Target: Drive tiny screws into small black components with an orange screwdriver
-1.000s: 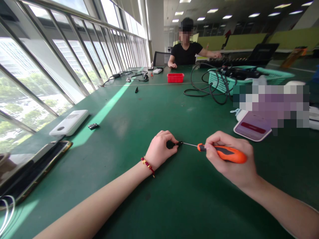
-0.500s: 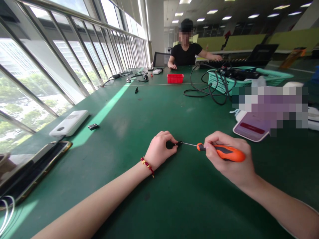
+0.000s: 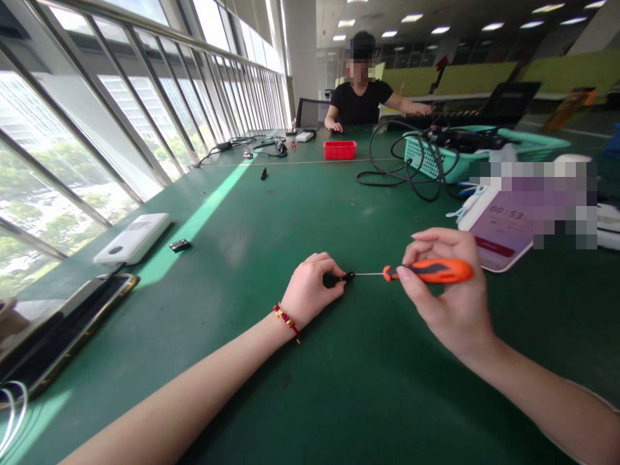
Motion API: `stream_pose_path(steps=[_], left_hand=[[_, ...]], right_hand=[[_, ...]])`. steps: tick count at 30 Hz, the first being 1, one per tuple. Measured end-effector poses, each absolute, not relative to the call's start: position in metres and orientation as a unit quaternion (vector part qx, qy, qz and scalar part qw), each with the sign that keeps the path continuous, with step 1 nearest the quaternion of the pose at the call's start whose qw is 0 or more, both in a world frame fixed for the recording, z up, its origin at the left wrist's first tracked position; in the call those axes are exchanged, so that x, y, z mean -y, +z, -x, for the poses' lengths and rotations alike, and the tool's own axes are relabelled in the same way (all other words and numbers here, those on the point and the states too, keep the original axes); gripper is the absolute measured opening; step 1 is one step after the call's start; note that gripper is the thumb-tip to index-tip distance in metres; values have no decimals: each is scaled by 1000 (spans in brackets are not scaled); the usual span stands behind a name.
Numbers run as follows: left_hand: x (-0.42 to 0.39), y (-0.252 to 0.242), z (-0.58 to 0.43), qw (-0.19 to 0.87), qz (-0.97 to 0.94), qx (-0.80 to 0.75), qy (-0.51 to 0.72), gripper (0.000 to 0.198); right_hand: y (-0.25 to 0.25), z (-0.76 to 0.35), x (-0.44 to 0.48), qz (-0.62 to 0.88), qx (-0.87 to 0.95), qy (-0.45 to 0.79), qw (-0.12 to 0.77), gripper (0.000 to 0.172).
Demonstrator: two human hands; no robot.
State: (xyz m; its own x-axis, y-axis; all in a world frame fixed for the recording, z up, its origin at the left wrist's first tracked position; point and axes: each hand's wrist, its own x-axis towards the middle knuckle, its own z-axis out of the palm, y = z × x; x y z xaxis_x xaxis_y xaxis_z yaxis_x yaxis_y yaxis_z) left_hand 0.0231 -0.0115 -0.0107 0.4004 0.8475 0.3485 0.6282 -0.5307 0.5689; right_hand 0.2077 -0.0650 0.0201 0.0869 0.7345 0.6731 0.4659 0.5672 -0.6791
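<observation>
My left hand (image 3: 312, 289), with a red beaded bracelet at its wrist, pinches a small black part (image 3: 347, 276) just above the green table (image 3: 232, 361). To the right, my right hand (image 3: 448, 303) holds an orange and black screwdriver (image 3: 438, 270) nearly level, thumb below the handle and fingers behind it. The screwdriver's thin shaft points left, and its tip meets the black part at my left fingertips. Most of the black part is hidden by my left fingers.
A phone (image 3: 504, 226) leans at the right near a teal basket (image 3: 431, 161) with black cables. Farther back are a red bin (image 3: 340, 150) and a seated person (image 3: 361, 100). At left lie a white device (image 3: 133, 239), a black piece (image 3: 180, 245) and a dark tablet (image 3: 72, 336).
My right hand has rolled and its fingers have lifted and loosened around the handle. The screwdriver's handle end has risen, so the tool is more level. My left hand has barely moved.
</observation>
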Motion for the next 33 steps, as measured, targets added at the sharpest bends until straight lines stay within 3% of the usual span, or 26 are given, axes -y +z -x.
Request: stream_pose_path(steps=[6, 8, 11, 13, 20, 25, 28, 33], left_hand=[[11, -12, -22, 176, -821, -448, 307, 6], [11, -12, -22, 178, -821, -446, 309, 6], [10, -12, -22, 180, -821, -445, 310, 6], [11, -12, -22, 180, -820, -447, 310, 6], [11, -11, -23, 181, -816, -449, 316, 5], [10, -12, -22, 185, -817, -449, 311, 5], [10, -12, -22, 184, -818, -448, 310, 5], [10, -12, -22, 184, -818, -447, 312, 7]], right_hand=[[24, -208, 71, 479, 702, 83, 521, 5], [25, -207, 71, 477, 694, 76, 533, 14], [23, -207, 68, 453, 679, 97, 569, 41], [22, -208, 66, 444, 675, 110, 579, 45], [25, -207, 73, 480, 723, 94, 488, 7], [23, -207, 69, 446, 695, 71, 559, 42], [23, -207, 66, 442, 688, 91, 568, 49], [25, -207, 73, 493, 702, 89, 506, 14]])
